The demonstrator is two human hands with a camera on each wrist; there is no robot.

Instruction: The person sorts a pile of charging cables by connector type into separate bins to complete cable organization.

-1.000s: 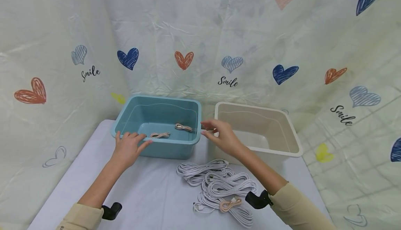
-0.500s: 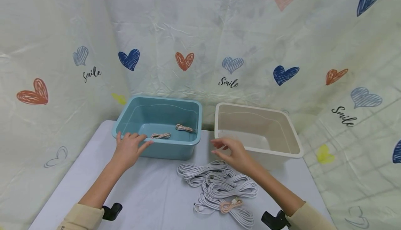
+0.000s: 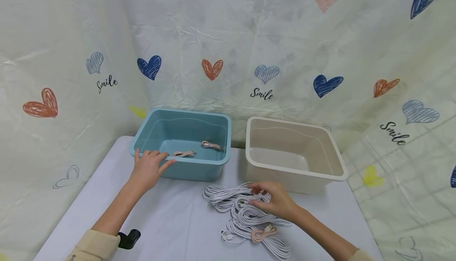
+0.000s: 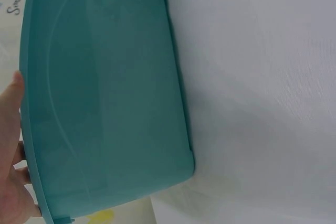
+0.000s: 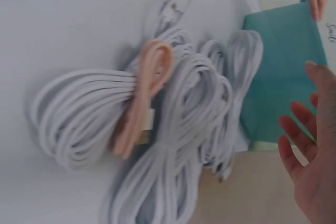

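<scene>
Head view | left hand (image 3: 147,169) resting flat-fingered on teal plastic tub (image 3: 194,169) rim | right hand (image 3: 276,201), fingers loosely extended, touching pile of coiled white cables (image 3: 246,213) at tub's 5 o'clock.

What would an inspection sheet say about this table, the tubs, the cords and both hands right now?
Surface: white table, partly bare.
Job's things: white cords in a heap; one pink cord on it; blue tub holds two pink cords; beige tub looks empty.
Clutter: nothing seen.
Hands: left hand rests on the blue tub's rim; right hand on the heap, fingers touching white cords.
Cables: only those cords.
Surroundings: heart-print cloth behind.
</scene>
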